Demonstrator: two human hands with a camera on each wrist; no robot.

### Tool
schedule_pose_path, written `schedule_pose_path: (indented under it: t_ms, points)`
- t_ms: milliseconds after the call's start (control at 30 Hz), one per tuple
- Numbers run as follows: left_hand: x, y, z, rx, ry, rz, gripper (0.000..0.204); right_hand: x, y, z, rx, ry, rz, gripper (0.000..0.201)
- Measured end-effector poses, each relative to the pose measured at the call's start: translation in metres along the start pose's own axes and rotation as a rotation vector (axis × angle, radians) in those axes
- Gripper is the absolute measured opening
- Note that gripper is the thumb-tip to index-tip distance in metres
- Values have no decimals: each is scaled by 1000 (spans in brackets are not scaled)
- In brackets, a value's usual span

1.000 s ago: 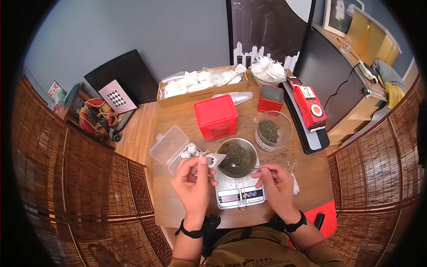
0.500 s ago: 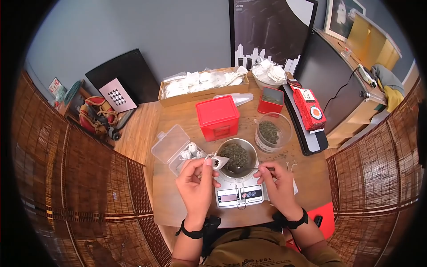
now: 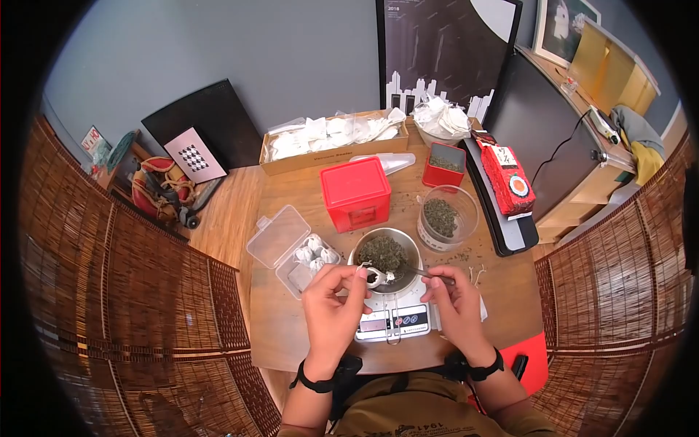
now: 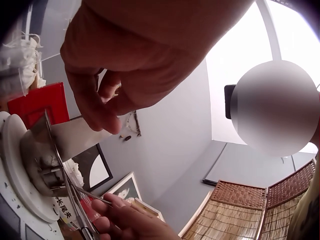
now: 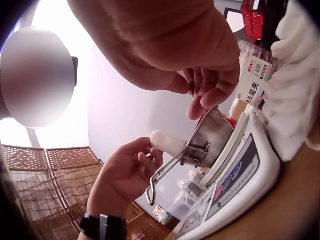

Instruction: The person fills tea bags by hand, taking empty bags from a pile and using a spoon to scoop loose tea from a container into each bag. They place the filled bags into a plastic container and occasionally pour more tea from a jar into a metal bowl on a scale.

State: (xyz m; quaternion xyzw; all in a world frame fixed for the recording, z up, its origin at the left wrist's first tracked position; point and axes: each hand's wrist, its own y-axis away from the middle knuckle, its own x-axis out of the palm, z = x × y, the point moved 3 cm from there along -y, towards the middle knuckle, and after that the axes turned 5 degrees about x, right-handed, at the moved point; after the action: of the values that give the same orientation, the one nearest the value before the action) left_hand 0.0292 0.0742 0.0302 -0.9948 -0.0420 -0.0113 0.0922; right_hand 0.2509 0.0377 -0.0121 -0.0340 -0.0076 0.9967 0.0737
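Both my hands pinch: left hand [image 3: 333, 306], a drawstring pouch [image 3: 376, 277] near the steel pot [image 3: 402, 284]; right hand [image 3: 457, 309], a spoon [image 3: 422, 273].

At 11 o'clock in the head view a grey-blue wall [image 3: 277, 51] is seen, with a dark framed poster [image 3: 444, 44] set at 1. A dark-fronted cabinet [image 3: 535, 109] is placed at 2. Wood flooring [image 3: 227, 207] is exposed at 9; woven screens [image 3: 160, 291] are stood at 8 and 4. In the left wrist view, white glare [image 4: 292, 30] is shown at 2.
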Motion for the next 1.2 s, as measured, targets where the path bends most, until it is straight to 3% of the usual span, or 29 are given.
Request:
schedule_pose_path:
  t_ms: [333,567,733,1200]
  points:
    - [12,-12,8,-15,-198,153,19,-21,3,-4,112,-205,-38,26]
    - [16,-12,12,-29,-158,90,22,-33,1,-6,179,-397,-81,27]
    - [14,-6,20,-144,-52,61,23,-37,-1,1,189,-466,-55,26]
    - [12,-6,20,-70,29,55,20,-30,-12,22,187,-476,46,23]
